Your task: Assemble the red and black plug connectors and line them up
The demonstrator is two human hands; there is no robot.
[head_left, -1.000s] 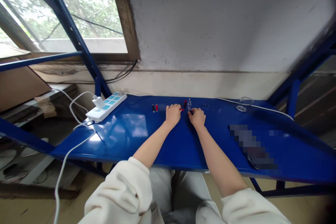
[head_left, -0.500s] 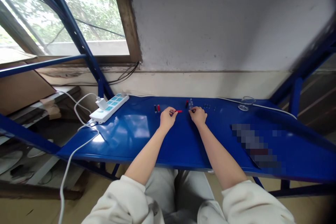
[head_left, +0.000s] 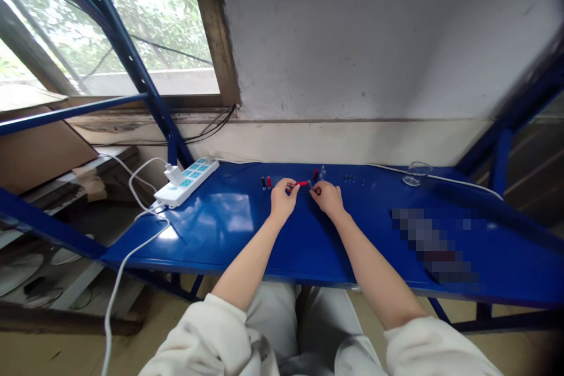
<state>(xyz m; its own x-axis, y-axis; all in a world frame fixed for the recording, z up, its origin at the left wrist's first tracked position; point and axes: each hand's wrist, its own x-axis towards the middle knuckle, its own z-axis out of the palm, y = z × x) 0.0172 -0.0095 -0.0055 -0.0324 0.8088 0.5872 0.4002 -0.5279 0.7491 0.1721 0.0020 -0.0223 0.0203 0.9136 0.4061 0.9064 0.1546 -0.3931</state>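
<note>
My left hand (head_left: 283, 197) is closed in a pinch on a slim red tube (head_left: 302, 183), which points to the right over the blue table (head_left: 247, 247). My right hand (head_left: 328, 197) is closed at the tube's free end, its fingertips on a small clear piece (head_left: 309, 184) that touches or nearly touches that end. Left of my hands stand a short black tube (head_left: 263, 182) and a red one (head_left: 269, 181) with clear lower ends. Just behind my right hand are a red-and-black tube (head_left: 315, 174) and a cluster of clear pieces (head_left: 323, 171).
Several tiny parts (head_left: 349, 178) lie right of my hands, and a clear glass cup (head_left: 416, 174) stands further right. A blurred-out flat item (head_left: 429, 244) covers the right front. At the left end sits a white power strip (head_left: 187, 183) with a cable (head_left: 127, 264) hanging down.
My right hand has moved left from the cluster of clear pieces to the red tube's end, bringing a small clear piece there. My left hand keeps its hold; the view has shifted slightly.
</note>
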